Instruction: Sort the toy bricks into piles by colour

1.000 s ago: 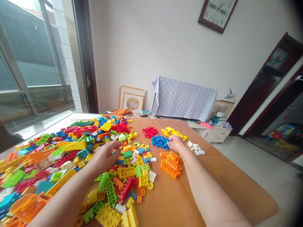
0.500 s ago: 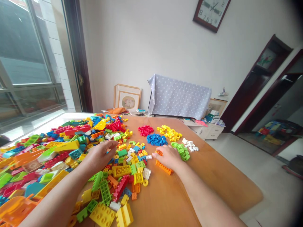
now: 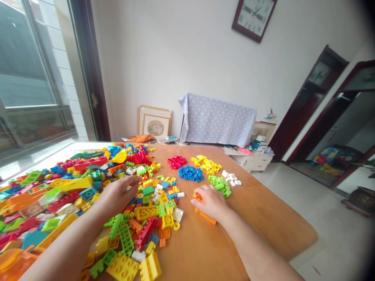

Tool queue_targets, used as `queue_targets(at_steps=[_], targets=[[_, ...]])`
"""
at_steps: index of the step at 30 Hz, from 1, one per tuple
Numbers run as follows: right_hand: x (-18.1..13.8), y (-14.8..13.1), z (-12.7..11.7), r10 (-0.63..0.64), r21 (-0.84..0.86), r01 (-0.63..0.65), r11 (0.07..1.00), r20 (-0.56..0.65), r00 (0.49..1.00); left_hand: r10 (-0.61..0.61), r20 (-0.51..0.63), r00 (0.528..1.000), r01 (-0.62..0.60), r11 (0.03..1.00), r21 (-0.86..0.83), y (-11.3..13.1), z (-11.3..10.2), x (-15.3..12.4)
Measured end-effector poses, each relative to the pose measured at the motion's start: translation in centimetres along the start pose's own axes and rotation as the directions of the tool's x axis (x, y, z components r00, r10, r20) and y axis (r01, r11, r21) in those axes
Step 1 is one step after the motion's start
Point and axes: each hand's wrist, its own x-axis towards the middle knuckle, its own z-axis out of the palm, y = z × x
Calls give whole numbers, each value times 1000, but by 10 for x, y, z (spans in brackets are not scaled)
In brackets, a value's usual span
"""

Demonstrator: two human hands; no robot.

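My left hand hovers low over the near side of the mixed heap of toy bricks, its thumb and forefinger apart; nothing held shows between them. My right hand is bent palm down over orange building bricks, fingers curled around them. A long orange brick lies beneath its near side. Just beyond the right hand are sorted piles: green bricks, blue bricks, yellow bricks, red bricks and white bricks.
Loose bricks spread over the left of the wooden table, with a yellow brick near the front. A cabinet and a dotted cloth stand behind. Framed pictures lean on the wall under a clock.
My right hand has shifted right and nearer along the tabletop, and the orange bricks have moved with it. My left hand has drawn back slightly. The camera view has turned slightly right.
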Motion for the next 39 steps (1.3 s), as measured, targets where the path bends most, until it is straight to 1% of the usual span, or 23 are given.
queue_targets(at_steps=[2,5,7,9,11,13,16,18,23,26,29,33,36,39], targets=[[-8,1,-2,-8,17,8,1000,-10,1000,3,2,1000,-3,1000,2,1,-1,0],[-13,4,-6,-54,54,57,997,-53,997,15,0,1000,-15,1000,7,2,-2,0],[-9,11,-11,-70,99,81,992,-113,991,16,-2,1000,-16,1000,8,1,-1,0],[2,25,-16,-27,160,55,986,-172,985,12,0,1000,-12,1000,8,0,0,0],[18,46,-21,76,209,-34,977,-197,978,8,6,1000,-8,1000,9,-2,1,0],[36,68,-23,201,199,-163,966,-188,961,5,6,1000,-5,1000,13,-3,1,0],[58,95,-18,350,98,-340,935,-128,928,13,0,1000,-13,999,34,-4,1,0],[66,104,-10,390,37,-388,921,-83,917,27,-3,1000,-26,998,55,-4,1,1],[75,106,15,390,-1,-390,921,-33,920,30,2,1000,-30,998,63,-3,1,1],[77,107,21,386,5,-386,922,-8,922,22,-13,1000,-21,998,59,-2,1,1],[76,111,20,380,21,-381,924,16,925,21,-13,1000,-20,998,54,-2,1,1],[66,117,16,367,64,-369,927,41,929,17,9,1000,-17,997,72,-4,2,1],[58,120,12,352,126,-356,926,54,935,15,17,1000,-16,996,93,-5,2,1],[59,124,8,338,224,-341,913,53,939,20,22,1000,-23,995,98,-4,2,1]])
